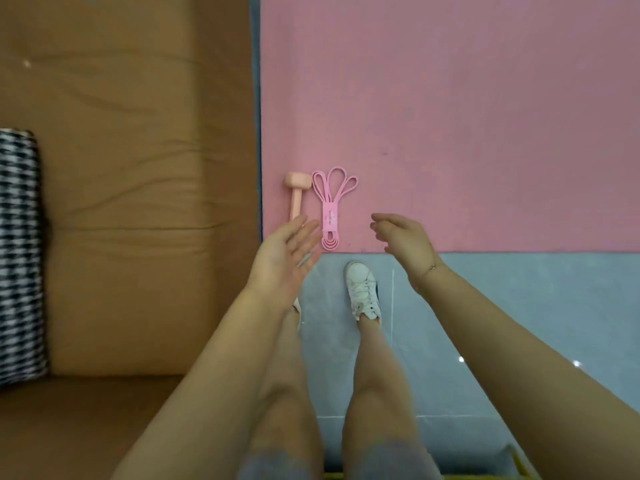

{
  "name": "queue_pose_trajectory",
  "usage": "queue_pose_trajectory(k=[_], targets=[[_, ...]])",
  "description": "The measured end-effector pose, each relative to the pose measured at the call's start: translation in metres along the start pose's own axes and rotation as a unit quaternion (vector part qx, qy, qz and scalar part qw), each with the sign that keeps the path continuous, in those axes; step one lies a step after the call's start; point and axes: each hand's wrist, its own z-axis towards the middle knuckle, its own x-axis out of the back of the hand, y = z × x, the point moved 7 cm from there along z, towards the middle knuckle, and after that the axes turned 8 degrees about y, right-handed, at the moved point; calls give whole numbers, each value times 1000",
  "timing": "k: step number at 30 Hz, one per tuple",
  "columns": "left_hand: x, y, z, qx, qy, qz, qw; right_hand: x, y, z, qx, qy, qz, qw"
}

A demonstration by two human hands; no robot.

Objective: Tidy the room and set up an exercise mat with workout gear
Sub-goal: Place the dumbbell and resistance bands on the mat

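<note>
Two bare forearms reach forward from the bottom of the view, with the person's legs between them and a white sneaker (362,289) planted on the grey floor (519,306) just short of the mat. Both hands hover empty above the mat's near edge. The left hand (282,259) is turned palm up and inward, its fingers straight and lying close together, and it hides the near end of the dumbbell. The right hand (405,239) has its fingers loosely curled and slightly apart, holding nothing; a thin bracelet circles its wrist.

The pink exercise mat (467,116) lies flat on the floor and fills the upper right of the view, its near edge running left to right and its left edge running away from the person. Near its near left corner lies a pink dumbbell (296,199), long axis pointing away from the person, its one visible head at the far end. Just beside it on the right lies a bundled pink resistance band (330,209), parallel to the dumbbell, with loops fanning out at the far end and tighter loops at the near end, a flat sleeve around its middle.

A brown sofa (131,168) stands along the mat's left side, a black-and-white patterned cushion (19,254) at its far left.
</note>
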Motion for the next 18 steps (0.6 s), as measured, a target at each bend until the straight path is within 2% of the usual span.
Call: queue_pose_trajectory(k=[2,7,11,18], targets=[[-8,7,-50,-30,0,5,1000,13,-24,-39,14,-29,2,999],[-13,24,-187,-119,-10,-12,993,54,-95,-150,128,-64,-81,986],[3,21,-274,-184,-7,-29,983,76,-133,-226,176,-119,-96,973],[68,-20,-394,-267,73,-97,956,97,-148,-337,226,-201,-117,946]])
